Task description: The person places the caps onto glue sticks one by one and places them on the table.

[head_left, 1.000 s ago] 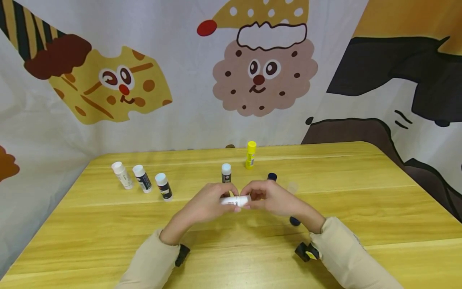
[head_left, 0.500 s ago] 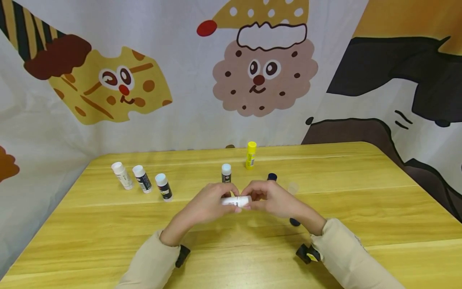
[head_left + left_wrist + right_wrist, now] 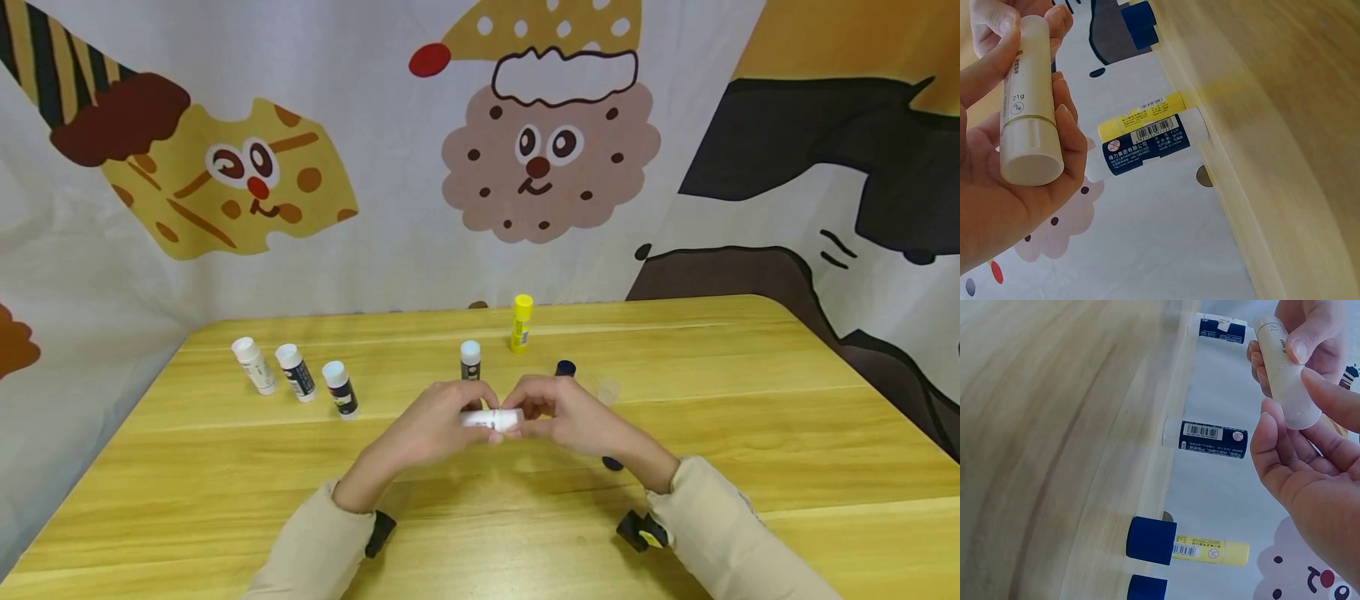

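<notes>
A white glue stick (image 3: pixel 491 419) lies sideways between the two hands, above the middle of the table. The left hand (image 3: pixel 431 423) grips its left part, thumb along the side, near the smooth end with a thin ring in the left wrist view. Fingers of the right hand (image 3: pixel 573 417) pinch the ribbed end, seen in the right wrist view. Just behind the hands stands a dark-labelled glue stick (image 3: pixel 470 358) with a white top, its lower part hidden. A yellow glue stick (image 3: pixel 521 323) stands farther back.
On the left stand a white glue stick (image 3: pixel 253 365) and two dark-labelled glue sticks (image 3: pixel 296 372). A dark blue cap-like piece (image 3: pixel 566 367) shows behind the right hand, another dark piece (image 3: pixel 612 462) under the right wrist. A translucent piece (image 3: pixel 608 390) is nearby.
Both hands stay almost in place on the white glue stick. Its printing shows slightly differently, as if the stick has turned a little.
</notes>
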Demonstrator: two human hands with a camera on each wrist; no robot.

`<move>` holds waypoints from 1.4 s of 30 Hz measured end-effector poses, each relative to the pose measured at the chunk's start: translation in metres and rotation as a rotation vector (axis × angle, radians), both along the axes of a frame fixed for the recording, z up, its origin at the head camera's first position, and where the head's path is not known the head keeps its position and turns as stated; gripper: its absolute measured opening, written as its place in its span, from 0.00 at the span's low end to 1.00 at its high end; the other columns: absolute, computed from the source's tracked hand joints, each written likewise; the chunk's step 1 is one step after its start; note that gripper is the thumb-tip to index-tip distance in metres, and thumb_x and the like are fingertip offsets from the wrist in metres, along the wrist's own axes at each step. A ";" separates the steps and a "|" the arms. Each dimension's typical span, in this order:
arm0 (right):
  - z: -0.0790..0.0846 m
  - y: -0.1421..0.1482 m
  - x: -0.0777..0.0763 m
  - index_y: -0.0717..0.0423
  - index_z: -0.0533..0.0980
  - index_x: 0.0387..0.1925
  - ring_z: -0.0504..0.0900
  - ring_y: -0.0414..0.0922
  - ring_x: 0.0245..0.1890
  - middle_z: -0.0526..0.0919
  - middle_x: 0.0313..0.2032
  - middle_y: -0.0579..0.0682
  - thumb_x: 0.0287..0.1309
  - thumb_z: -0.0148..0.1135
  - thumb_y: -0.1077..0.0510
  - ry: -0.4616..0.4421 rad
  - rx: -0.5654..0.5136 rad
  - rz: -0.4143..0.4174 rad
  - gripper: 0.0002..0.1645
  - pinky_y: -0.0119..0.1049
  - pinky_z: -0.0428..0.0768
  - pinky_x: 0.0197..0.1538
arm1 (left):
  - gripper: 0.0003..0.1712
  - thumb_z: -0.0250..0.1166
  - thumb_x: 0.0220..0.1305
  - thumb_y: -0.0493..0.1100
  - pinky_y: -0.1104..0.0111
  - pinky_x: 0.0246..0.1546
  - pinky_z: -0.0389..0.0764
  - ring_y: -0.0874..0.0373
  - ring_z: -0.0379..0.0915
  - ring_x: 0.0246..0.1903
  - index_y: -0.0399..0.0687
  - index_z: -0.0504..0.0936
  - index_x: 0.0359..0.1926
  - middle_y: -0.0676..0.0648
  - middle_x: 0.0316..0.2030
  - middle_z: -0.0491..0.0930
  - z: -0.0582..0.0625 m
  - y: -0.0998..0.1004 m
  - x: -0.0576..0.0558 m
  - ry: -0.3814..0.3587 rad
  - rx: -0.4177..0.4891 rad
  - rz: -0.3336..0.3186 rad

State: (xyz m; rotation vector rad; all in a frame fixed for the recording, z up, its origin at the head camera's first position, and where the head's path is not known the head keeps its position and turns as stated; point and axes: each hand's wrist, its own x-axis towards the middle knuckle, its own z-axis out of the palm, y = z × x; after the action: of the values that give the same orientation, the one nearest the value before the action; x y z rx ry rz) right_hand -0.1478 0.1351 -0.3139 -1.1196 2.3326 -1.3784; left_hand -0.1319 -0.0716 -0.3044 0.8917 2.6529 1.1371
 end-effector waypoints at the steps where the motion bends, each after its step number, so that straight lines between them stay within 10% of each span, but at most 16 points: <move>1: 0.000 0.000 0.000 0.61 0.77 0.37 0.73 0.41 0.27 0.77 0.30 0.48 0.52 0.64 0.65 0.003 0.001 -0.001 0.08 0.34 0.74 0.30 | 0.10 0.70 0.51 0.38 0.68 0.27 0.70 0.57 0.69 0.25 0.44 0.78 0.35 0.54 0.23 0.74 0.000 0.000 0.000 0.000 0.002 -0.001; 42: 0.005 0.002 0.002 0.62 0.77 0.39 0.74 0.40 0.27 0.77 0.31 0.49 0.53 0.63 0.67 0.031 0.012 -0.005 0.10 0.34 0.76 0.30 | 0.07 0.65 0.56 0.39 0.68 0.29 0.71 0.59 0.69 0.29 0.44 0.80 0.37 0.52 0.32 0.78 0.001 -0.002 0.000 0.005 0.031 -0.043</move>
State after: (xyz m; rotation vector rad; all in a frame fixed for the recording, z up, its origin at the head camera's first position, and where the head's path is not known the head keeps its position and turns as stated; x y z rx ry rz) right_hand -0.1462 0.1372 -0.3090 -1.1414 2.3632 -1.3567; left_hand -0.1324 -0.0740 -0.3034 0.9538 2.6135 1.1702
